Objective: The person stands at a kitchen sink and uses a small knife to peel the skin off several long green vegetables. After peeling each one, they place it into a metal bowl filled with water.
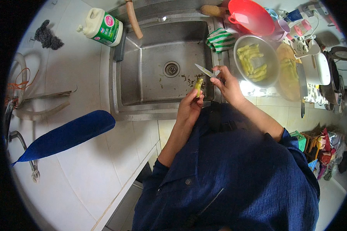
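My left hand (190, 105) grips a short yellow-green vegetable piece (198, 87), its upper end sticking out above the fingers. Just to the right, my right hand (228, 86) holds a small knife (206, 71) whose blade points up and left. The blade is apart from the vegetable. Both hands are over the right front part of a stainless steel sink (150, 89). Dark peelings (193, 81) lie scattered on the sink floor near the drain (171, 69). On the right, a metal bowl (273, 62) contains several more yellow-green pieces (250, 59).
A green-and-white striped cloth (220, 39) hangs at the sink's right rim, below a red plastic basin (250, 17). Beyond the bowl, a cleaver (301, 80) lies beside a wooden cutting board (287, 89). A detergent jug (104, 27) stands at the left back corner, near a hose (134, 20).
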`<state>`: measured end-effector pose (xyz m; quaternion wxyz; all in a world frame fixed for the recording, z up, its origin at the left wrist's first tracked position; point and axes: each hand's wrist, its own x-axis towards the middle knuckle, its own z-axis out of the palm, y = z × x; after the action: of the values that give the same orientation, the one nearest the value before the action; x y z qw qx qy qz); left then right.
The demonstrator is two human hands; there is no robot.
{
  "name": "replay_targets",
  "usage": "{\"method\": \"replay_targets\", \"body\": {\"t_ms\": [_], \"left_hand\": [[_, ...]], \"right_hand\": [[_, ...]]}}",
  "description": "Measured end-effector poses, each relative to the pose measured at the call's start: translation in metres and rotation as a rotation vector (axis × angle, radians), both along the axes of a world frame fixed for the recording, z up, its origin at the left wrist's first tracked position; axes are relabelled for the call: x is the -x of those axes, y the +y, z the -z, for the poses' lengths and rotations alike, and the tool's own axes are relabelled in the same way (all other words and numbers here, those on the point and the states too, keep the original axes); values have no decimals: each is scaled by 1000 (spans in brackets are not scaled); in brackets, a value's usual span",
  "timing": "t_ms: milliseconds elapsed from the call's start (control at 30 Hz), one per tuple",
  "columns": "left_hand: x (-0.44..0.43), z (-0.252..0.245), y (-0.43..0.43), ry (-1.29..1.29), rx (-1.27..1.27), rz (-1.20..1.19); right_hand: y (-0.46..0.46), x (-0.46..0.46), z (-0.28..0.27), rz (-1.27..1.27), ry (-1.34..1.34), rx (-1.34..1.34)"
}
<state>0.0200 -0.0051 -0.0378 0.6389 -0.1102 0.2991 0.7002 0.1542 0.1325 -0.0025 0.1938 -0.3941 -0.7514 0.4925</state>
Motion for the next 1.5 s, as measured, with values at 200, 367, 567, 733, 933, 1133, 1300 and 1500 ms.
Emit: {"method": "replay_targets", "body": {"t_ms": [200,367,567,733,933,1133,1300,1500], "left_hand": [[2,10,-4,-15,21,-57],[2,0,-1,-78,-28,-38],[4,5,-1,-272,-39,-11],[4,-1,-3,-212,-43,-66],[3,-4,-1,-219,-72,-56],[1,-9,-1,-290,-48,-62],[3,-2,-3,-186,-31,-75],[1,-13,1,-38,-15,-35]], "right_hand": [[-16,5,-12,-316,46,95],[-9,4,-8,-299,48,129],[-8,1,8,-245,169,-62],[-9,2,-12,-210,68,101],[-10,2,-6,-272,70,88],[2,0,-7,-150,91,84],[-10,1,-14,-289,99,120],[-11,1,-7,-252,96,76]]}}
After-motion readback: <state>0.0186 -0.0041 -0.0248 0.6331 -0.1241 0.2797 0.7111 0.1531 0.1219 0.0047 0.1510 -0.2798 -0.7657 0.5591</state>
